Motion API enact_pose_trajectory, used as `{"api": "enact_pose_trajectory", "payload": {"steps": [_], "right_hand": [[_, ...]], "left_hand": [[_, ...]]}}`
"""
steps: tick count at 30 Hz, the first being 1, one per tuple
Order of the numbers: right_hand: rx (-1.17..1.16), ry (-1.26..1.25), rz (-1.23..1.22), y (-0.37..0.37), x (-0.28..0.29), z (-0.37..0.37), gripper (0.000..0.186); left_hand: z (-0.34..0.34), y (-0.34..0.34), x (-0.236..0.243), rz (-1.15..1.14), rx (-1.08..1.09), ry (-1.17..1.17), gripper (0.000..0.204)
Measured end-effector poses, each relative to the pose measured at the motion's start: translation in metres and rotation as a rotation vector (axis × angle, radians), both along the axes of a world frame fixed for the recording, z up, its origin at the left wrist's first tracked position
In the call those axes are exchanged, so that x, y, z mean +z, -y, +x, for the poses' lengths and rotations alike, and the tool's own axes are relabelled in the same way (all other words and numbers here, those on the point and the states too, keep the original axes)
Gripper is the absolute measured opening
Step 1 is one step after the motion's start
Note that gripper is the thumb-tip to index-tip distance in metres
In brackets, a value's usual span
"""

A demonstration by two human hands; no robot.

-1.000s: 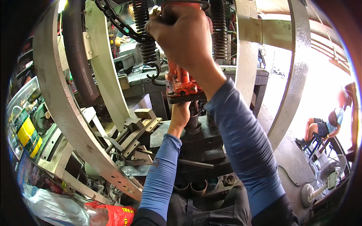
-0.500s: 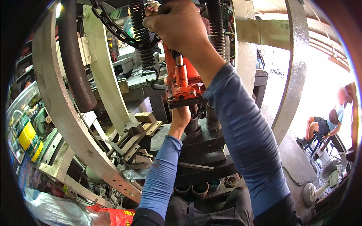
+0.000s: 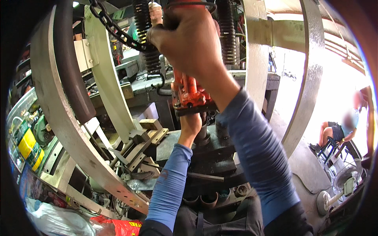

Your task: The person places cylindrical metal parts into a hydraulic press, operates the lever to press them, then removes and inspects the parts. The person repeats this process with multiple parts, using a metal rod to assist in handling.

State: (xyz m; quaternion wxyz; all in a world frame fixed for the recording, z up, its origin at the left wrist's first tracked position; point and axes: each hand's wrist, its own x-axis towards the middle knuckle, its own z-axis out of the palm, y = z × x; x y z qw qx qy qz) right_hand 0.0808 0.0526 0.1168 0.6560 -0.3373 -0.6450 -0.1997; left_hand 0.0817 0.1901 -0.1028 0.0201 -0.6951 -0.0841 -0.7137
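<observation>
Right hand [image 3: 189, 39] clenched atop the orange jack [image 3: 189, 94], left hand [image 3: 191, 125] cupped under its base above the dark press block [image 3: 208, 153]; likely to tip and drop if either grip slackens.

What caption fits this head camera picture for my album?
Right hand on top of an orange jack, left hand under it, beside a black chain.
</observation>
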Motion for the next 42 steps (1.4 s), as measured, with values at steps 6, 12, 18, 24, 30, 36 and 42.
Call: {"api": "enact_pose_trajectory", "payload": {"steps": [6, 12, 18, 24, 30, 36, 42], "right_hand": [[-0.159, 0.368, -0.231, -0.043, 0.056, 0.020, 0.025], [0.003, -0.015, -0.249, 0.002, 0.027, 0.010, 0.023], [0.018, -0.067, -0.299, 0.017, 0.028, 0.006, 0.024], [0.004, -0.076, -0.266, 0.017, 0.023, 0.005, 0.023], [0.044, -0.011, -0.205, 0.016, 0.019, 0.009, 0.022], [-0.026, -0.028, -0.101, -0.003, 0.015, 0.005, 0.023], [0.015, -0.039, -0.070, 0.010, 0.014, 0.000, 0.018]], "left_hand": [[-0.001, -0.017, -0.016, -0.603, -0.651, -0.082, 0.029], [0.011, -0.007, -0.018, -0.135, -0.098, 0.059, 0.028], [0.005, -0.005, -0.011, -0.060, 0.020, -0.046, 0.030], [0.004, -0.011, -0.017, -0.038, 0.055, -0.088, 0.028], [0.007, -0.015, -0.020, -0.038, 0.060, -0.045, 0.022], [0.005, -0.017, -0.022, -0.040, 0.075, -0.079, 0.013], [0.008, -0.031, -0.037, 0.009, 0.282, -0.126, 0.037]]}}
